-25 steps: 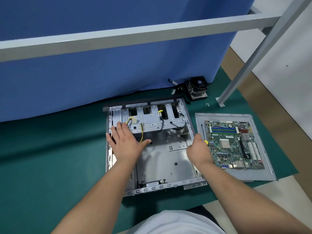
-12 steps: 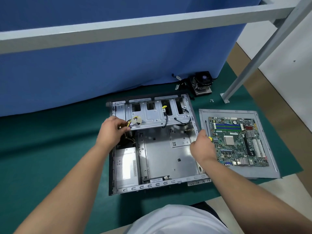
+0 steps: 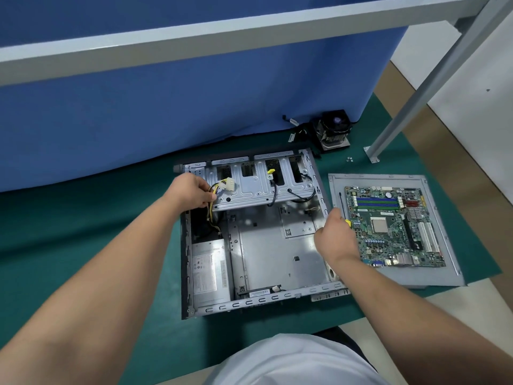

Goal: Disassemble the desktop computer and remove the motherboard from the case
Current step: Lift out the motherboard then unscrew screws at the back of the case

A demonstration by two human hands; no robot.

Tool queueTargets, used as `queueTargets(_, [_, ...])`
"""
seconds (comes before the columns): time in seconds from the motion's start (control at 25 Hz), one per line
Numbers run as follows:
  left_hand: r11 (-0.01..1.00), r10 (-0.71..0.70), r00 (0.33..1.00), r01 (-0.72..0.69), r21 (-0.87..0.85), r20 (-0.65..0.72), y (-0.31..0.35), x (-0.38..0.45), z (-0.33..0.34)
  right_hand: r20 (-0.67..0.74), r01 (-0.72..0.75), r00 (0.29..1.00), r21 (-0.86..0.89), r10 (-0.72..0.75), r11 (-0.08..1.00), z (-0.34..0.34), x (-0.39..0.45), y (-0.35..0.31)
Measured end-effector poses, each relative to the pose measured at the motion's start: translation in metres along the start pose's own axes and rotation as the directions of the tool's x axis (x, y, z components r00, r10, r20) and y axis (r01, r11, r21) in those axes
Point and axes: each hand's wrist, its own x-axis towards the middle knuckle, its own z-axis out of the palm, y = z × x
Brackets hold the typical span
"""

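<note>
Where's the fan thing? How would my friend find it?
Start at the open metal case on the green mat, then look past its far right corner to the blue curtain. The fan sits there alone: a small black block with round blades on top, unlike the flat green motherboard.

Right hand [image 3: 334, 240] hides screwdriver [image 3: 342, 204] handle.

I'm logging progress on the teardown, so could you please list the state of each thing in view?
Grey metal computer case: lying flat, open, motherboard bay empty.
Green motherboard: out, lying on the grey side panel.
Silver power supply: still inside the case.
Yellow-and-black cable bundle: gripped by left hand.
Right hand: at the case's right wall, grip unclear.
Black cooler fan: removed, on the green mat.
</note>
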Motion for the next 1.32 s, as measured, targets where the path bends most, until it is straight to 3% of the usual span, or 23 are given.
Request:
queueTargets(0.2, [0.982,-0.059,0.994,0.042,-0.185,-0.088,0.003,-0.001,0.005,-0.003,0.001,1.0,0.008,-0.001,1.0,0.0,-0.001,0.0])
queueTargets(0.36, [0.997,0.075,0.961,-0.081,-0.01,-0.266,0.01,-0.016,0.028,0.011,-0.006,1.0,0.005,0.005,1.0,0.0,0.0,-0.001])
queueTargets(0.48, [0.982,0.175,0.95,-0.15,0.112,-0.259,0.009,-0.024,0.04,0.015,0.005,1.0,0.018,-0.005,1.0,-0.001,-0.002,0.0])
queueTargets(0.64, [0.979,0.2,0.913,-0.179,0.094,-0.356,-0.003,-0.042,0.051,0.01,0.075,0.997,0.078,-0.076,0.994,0.001,-0.004,0.004])
queueTargets(0.76, [0.965,0.238,0.851,-0.263,0.012,-0.468,-0.024,-0.073,0.063,-0.111,0.275,0.955,-0.024,-0.276,0.961,-0.001,-0.018,0.012])
queueTargets(0.84, [0.953,0.254,0.831,-0.302,-0.018,-0.494,-0.041,-0.094,0.07,-0.148,0.495,0.84,-0.185,-0.522,0.849,0.003,-0.028,0.013])
queueTargets(0.96, [0.948,0.241,0.835,-0.312,-0.065,-0.495,-0.053,-0.112,0.081,0.175,0.691,0.72,-0.089,-0.672,0.717,0.025,-0.039,-0.015])
queueTargets(1.08, [0.95,0.208,0.822,-0.298,-0.089,-0.531,-0.054,-0.116,0.091,0.492,0.672,0.655,-0.033,-0.573,0.74,0.062,-0.035,-0.061])
queueTargets(1.32, [0.947,0.238,0.788,-0.318,-0.044,-0.568,-0.061,-0.107,0.099,0.627,0.817,0.523,-0.176,-0.577,0.549,0.105,0.008,-0.128])
